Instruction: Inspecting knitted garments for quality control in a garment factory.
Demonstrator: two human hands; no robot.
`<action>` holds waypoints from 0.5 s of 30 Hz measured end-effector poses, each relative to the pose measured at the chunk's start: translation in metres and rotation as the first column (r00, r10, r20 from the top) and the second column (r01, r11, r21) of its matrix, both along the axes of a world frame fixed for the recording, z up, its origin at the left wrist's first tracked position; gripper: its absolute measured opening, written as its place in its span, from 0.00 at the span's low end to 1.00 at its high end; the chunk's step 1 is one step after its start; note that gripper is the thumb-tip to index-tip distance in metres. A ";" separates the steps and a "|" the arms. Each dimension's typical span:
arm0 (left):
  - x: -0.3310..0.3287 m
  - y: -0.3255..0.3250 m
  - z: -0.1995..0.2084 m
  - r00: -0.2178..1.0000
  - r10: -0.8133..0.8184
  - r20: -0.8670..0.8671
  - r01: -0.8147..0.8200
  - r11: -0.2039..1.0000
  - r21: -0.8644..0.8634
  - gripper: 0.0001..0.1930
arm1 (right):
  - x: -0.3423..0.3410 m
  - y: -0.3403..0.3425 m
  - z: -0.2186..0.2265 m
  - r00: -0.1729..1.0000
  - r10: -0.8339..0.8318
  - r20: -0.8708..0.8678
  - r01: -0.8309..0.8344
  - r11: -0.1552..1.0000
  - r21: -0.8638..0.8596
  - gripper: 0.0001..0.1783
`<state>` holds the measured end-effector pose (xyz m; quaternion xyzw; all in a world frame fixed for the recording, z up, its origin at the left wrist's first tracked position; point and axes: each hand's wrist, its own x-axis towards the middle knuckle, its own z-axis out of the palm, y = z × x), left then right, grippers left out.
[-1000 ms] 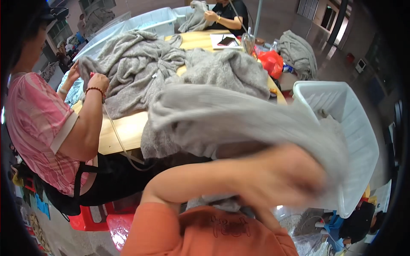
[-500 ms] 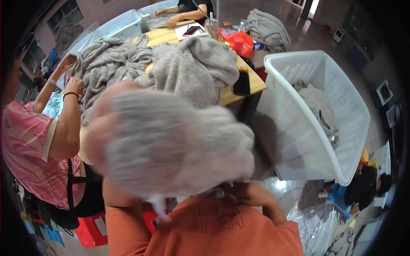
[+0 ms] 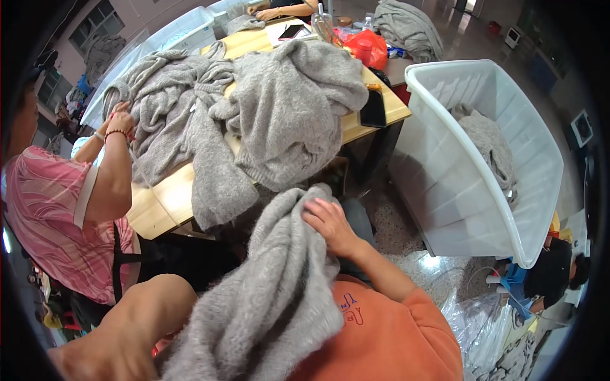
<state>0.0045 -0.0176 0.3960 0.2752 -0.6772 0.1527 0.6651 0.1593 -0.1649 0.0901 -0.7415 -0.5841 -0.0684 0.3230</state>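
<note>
A fuzzy grey knit garment (image 3: 273, 286) hangs in bunched folds in front of my orange shirt, from the table side down to the lower edge. My right hand (image 3: 332, 225) grips its upper end, with fingers curled over the cloth. My left arm is bent at the lower left, and my left hand (image 3: 95, 355) is close by the garment's lower part; its fingers do not show. On the wooden table (image 3: 159, 206) just beyond lie a large grey knit piece (image 3: 298, 108) and a heap of grey knits (image 3: 171, 101), one part drooping over the near edge.
At left, a co-worker in a pink top (image 3: 51, 216) handles the knit heap. A big white plastic bin (image 3: 438, 165) with grey knits stands at right. A phone (image 3: 373, 109) and a red bag (image 3: 375, 47) are near the table's right end. Another person's hands (image 3: 267, 13) are at the far end.
The garment has come down from in front of the table toward my body and lengthened into hanging folds. My left arm has swung to the lower left; my right hand has risen onto the garment.
</note>
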 end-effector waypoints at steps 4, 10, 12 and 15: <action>-0.037 0.034 -0.011 0.990 0.119 -0.069 -0.125 0.988 -0.088 0.08 | 0.022 -0.032 -0.039 0.801 -0.039 -0.598 0.142 0.982 0.126 0.18; 0.127 0.072 -0.044 0.945 -0.293 -0.142 0.253 0.936 -0.246 0.06 | 0.006 -0.115 0.097 0.786 -0.247 -0.567 0.611 0.455 0.648 0.12; 0.209 0.030 -0.061 0.858 -0.485 -0.171 0.422 0.854 -0.303 0.06 | -0.011 -0.144 0.117 0.896 -0.242 -0.374 0.445 0.455 0.772 0.11; 0.281 -0.031 -0.075 0.761 -0.608 -0.227 0.520 0.780 -0.349 0.06 | -0.039 -0.180 0.123 0.991 -0.007 -0.134 0.072 0.870 0.488 0.11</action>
